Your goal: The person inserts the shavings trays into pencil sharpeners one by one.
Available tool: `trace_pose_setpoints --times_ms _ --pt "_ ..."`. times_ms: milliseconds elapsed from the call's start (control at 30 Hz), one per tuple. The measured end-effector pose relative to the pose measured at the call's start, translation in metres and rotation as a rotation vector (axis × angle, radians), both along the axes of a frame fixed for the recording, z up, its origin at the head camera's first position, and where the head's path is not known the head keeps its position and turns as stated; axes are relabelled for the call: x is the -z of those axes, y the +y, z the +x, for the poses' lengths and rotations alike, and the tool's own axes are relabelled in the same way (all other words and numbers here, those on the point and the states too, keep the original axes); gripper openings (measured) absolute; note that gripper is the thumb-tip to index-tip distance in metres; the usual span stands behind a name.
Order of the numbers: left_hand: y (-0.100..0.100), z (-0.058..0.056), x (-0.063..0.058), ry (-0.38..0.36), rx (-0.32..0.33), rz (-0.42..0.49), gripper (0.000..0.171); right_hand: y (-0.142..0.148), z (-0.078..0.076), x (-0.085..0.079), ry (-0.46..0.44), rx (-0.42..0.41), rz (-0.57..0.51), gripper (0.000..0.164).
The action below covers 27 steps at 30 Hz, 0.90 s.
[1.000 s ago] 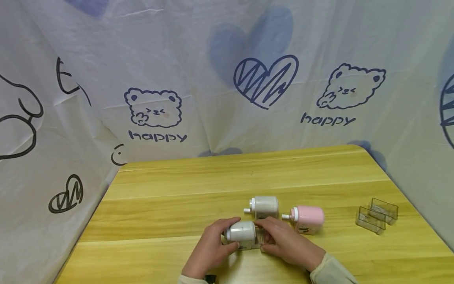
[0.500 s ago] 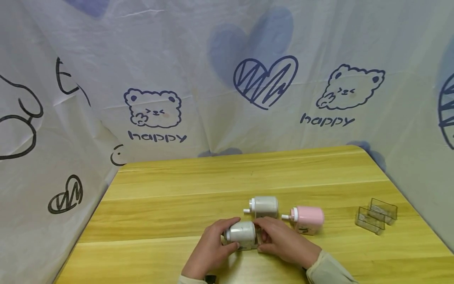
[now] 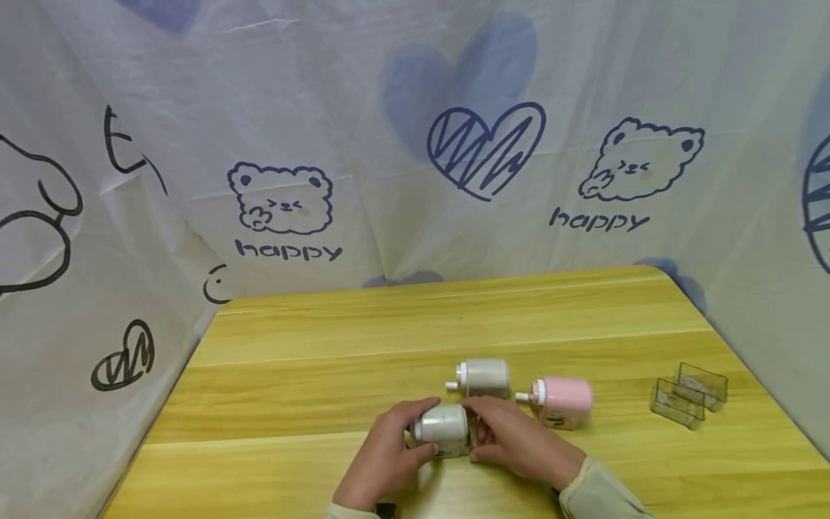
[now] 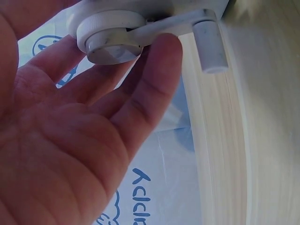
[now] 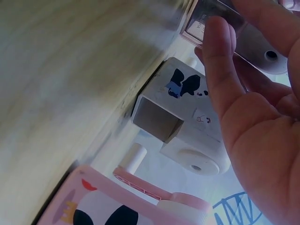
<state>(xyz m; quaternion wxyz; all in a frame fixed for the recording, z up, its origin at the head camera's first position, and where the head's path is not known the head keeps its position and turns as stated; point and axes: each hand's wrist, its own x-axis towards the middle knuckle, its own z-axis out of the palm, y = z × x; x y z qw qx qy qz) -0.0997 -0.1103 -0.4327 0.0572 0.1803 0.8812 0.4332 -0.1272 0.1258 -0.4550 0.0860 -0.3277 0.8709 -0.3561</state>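
Note:
A white hand-crank pencil sharpener [image 3: 444,424] lies near the table's front, with its crank [image 4: 174,24] facing left. My left hand [image 3: 389,450] holds it, thumb on the near side and fingers at the far side. At its right end my right hand [image 3: 515,441] grips a clear shavings drawer [image 3: 472,436], which sits mostly inside the sharpener body. In the right wrist view the thumb lies over the drawer's face, below the pencil hole [image 5: 271,56]. Just behind stands another white sharpener [image 5: 185,101] with an open drawer slot. A pink sharpener [image 3: 567,401] stands to the right.
Two clear shavings drawers [image 3: 676,404] [image 3: 703,385] lie side by side at the table's right. White cloth [image 3: 389,144] with drawn bears and hearts hangs behind the wooden table [image 3: 311,346] and along its sides.
My right hand has shifted slightly left, and the clear drawer has slid further into the white sharpener. The left hand and the other things have stayed in place.

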Motion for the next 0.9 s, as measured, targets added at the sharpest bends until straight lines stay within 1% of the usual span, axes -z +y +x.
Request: trace_pose_setpoints --times_ms 300,533,900 --pt "-0.0001 0.0006 0.0000 -0.010 -0.004 -0.003 0.055 -0.0015 -0.0001 -0.0008 -0.024 0.004 -0.016 0.062" --pt "-0.0010 0.0002 0.0000 -0.001 -0.005 -0.012 0.055 -0.0024 -0.0003 -0.0014 -0.007 -0.004 -0.015 0.065" --pt "-0.0011 -0.0003 0.0003 -0.008 0.004 -0.004 0.055 -0.0081 -0.0019 -0.0003 -0.009 -0.018 -0.065 0.061"
